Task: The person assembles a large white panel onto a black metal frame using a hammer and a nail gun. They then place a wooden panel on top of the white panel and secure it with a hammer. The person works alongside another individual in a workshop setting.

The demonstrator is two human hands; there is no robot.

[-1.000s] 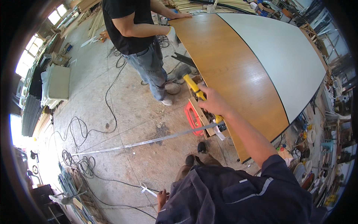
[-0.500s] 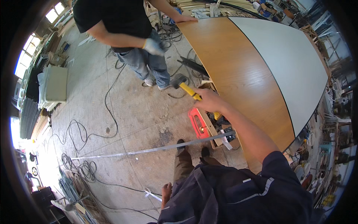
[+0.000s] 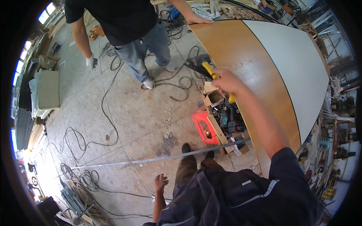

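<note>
My right hand (image 3: pixel 228 81) is closed around the yellow handle of a mallet (image 3: pixel 209 69), whose dark, blocky head points away from me. The mallet is over the left edge of a large board (image 3: pixel 256 75), which has a wood-grain band and a pale grey band split by a dark line. Whether the mallet touches the board I cannot tell. Low on the left, my left hand (image 3: pixel 160 182) hangs above the floor with nothing in it, its fingers loosely bent and apart.
A person (image 3: pixel 113 22) stands across from me, one bare hand (image 3: pixel 200 19) on the board's far corner. By the board's left edge are a wooden box (image 3: pixel 217 130) of power tools and a red case (image 3: pixel 203 126). A grey strip (image 3: pixel 162 160) crosses before my feet; cables (image 3: pixel 109 101) snake over the floor.
My right hand and the mallet have moved right, toward the board's edge. My left hand has come forward from my side. The other person's gloved hand has swung left, away from their body.
</note>
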